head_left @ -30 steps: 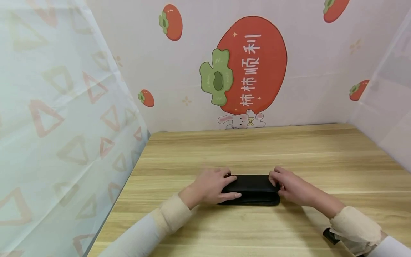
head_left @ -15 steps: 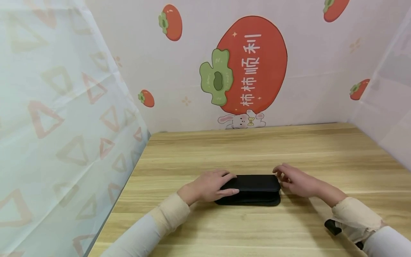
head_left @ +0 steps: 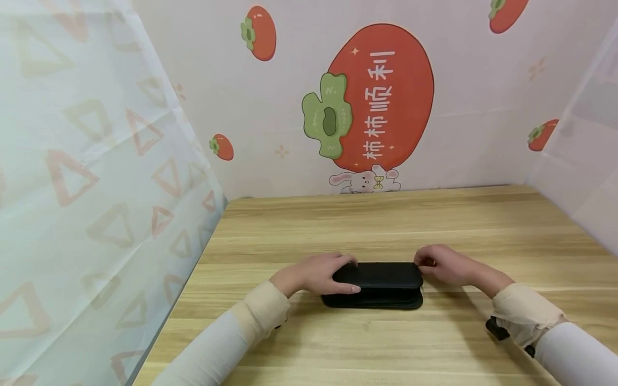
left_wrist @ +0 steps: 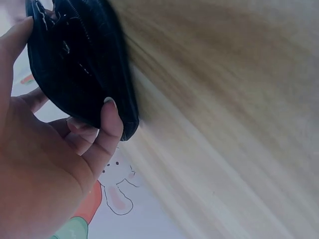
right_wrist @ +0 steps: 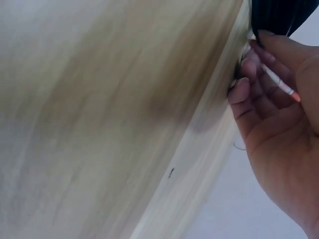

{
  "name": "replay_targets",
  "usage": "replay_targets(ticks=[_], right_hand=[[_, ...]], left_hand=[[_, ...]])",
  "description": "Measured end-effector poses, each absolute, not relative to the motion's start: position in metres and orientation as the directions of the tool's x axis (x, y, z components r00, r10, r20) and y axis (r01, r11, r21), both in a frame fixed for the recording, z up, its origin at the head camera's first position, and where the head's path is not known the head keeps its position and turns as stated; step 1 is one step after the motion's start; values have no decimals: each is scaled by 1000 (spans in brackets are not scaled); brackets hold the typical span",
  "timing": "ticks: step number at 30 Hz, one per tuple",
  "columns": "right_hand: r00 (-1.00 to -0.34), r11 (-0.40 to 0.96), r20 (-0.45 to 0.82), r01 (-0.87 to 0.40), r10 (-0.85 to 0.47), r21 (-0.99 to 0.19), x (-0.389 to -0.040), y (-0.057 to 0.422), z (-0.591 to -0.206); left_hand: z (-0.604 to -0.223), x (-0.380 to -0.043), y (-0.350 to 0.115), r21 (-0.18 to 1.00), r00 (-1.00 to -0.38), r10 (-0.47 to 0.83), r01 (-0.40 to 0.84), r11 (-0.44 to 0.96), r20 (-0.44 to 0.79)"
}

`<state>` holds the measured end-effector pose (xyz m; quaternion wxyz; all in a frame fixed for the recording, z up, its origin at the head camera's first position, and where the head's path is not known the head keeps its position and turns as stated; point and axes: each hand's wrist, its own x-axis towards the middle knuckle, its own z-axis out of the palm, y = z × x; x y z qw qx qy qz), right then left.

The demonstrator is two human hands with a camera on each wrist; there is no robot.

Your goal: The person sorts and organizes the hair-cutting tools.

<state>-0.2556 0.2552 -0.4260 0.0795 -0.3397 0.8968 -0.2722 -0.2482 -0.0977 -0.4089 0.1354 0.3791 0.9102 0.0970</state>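
A black zip pouch (head_left: 386,274) lies crosswise on the wooden table, its front side gaping between an upper and a lower layer. My left hand (head_left: 319,275) holds its left end, thumb along the front and fingers over the back. In the left wrist view a zip line runs along the pouch (left_wrist: 107,55). At the back right corner, my right hand (head_left: 445,265) pinches the edge with thumb and curled fingers. The right wrist view catches only a corner of the pouch (right_wrist: 281,17) by the thumb tip; what exactly lies between the fingertips is partly hidden.
The wooden table (head_left: 376,230) extends around the pouch. Behind it stands a wall (head_left: 458,150) printed with persimmons and a rabbit. A patterned white sheet (head_left: 96,161) hangs on the left, and another pale sheet (head_left: 589,155) on the right.
My right hand came off the pouch's right end, loosened its fingers, then drew together at the back right corner. My left hand stays on the left end, its fingers slightly shifted.
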Motion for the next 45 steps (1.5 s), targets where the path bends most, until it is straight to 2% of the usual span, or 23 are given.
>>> replay_targets(ticks=[8, 12, 21, 25, 30, 34, 45], right_hand=[[-688, 543, 57, -618, -724, -569, -254, 257, -425], [-674, 535, 52, -628, -737, -566, -249, 260, -423], [-650, 535, 109, -699, -752, -475, -239, 263, -422], [-656, 539, 111, -694, -747, -477, -238, 262, -421], [-691, 582, 55, -647, -721, -493, -240, 258, -424], [-693, 601, 46, -655, -720, -458, -243, 254, -425], [-606, 525, 125, -760, -786, -383, -243, 259, -423]], left_hand=[[-406, -249, -99, 253, -680, 709, 664, 704, -190], [-406, -248, -99, 237, -682, 706, 666, 707, -191], [-404, -244, -96, 186, -689, 699, 674, 715, -190], [-402, -244, -96, 200, -686, 702, 673, 712, -193], [-401, -247, -96, 236, -676, 708, 667, 706, -204], [-400, -247, -94, 231, -663, 714, 676, 700, -225], [-398, -247, -91, 152, -658, 705, 693, 704, -264]])
